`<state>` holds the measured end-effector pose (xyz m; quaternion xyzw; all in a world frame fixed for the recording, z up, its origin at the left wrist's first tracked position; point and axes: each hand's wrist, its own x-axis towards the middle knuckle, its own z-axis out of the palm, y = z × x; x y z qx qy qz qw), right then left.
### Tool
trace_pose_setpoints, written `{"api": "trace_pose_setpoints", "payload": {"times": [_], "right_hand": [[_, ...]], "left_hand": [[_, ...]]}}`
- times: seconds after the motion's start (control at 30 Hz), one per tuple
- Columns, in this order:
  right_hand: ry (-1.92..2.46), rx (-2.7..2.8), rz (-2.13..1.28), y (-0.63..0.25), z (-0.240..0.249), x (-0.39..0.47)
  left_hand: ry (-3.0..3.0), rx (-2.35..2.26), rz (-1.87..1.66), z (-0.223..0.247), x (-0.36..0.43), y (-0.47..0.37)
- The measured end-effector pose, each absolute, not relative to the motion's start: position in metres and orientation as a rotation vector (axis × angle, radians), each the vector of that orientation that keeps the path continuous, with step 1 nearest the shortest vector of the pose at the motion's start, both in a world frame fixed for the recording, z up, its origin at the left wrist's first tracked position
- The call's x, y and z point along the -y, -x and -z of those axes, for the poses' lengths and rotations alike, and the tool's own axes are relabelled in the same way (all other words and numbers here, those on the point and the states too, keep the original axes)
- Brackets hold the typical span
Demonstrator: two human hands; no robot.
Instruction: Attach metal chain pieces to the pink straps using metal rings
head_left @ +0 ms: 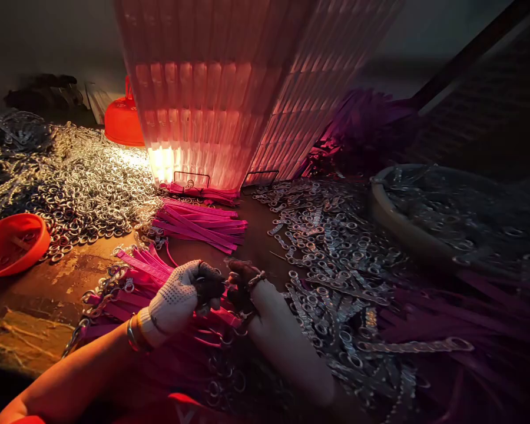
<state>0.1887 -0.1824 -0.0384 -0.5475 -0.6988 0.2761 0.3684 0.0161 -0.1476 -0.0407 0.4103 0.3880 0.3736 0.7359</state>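
Note:
My left hand (176,297) wears a white dotted glove with dark fingertips, and its fingers are bent into a pinch. Close against it is my right hand (251,294), its fingers dark and also curled together. Something small seems to be between them, too dim to make out. Beneath both hands lies a bundle of magenta straps (135,277), some with metal rings at their ends. Just beyond, a second stack of magenta straps (198,227) rests on the table. Right of my right hand spreads a heap of flat metal pieces with ringed ends (331,241).
A large pile of metal rings (88,188) covers the left back under an orange lamp shade (124,122). An orange bowl (39,235) sits at the left. Ribbed translucent panels (203,100) stand behind. A round basin (380,200) and purple straps (433,318) are at the right.

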Motion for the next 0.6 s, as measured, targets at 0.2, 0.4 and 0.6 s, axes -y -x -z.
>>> {"api": "trace_pose_setpoints", "payload": {"times": [0.2,0.4,0.6], "right_hand": [[1.703,2.095,-0.128,-0.175,0.049,0.185],[1.853,1.958,-0.418,-0.187,0.054,0.178],[1.707,1.472,-0.698,-0.22,0.057,0.164]], "left_hand": [[-0.765,-0.89,-0.879,0.037,0.144,-0.028],[-0.833,-0.886,-0.779,0.042,0.115,-0.044],[-2.139,-1.152,-0.12,0.068,0.033,-0.074]]}}
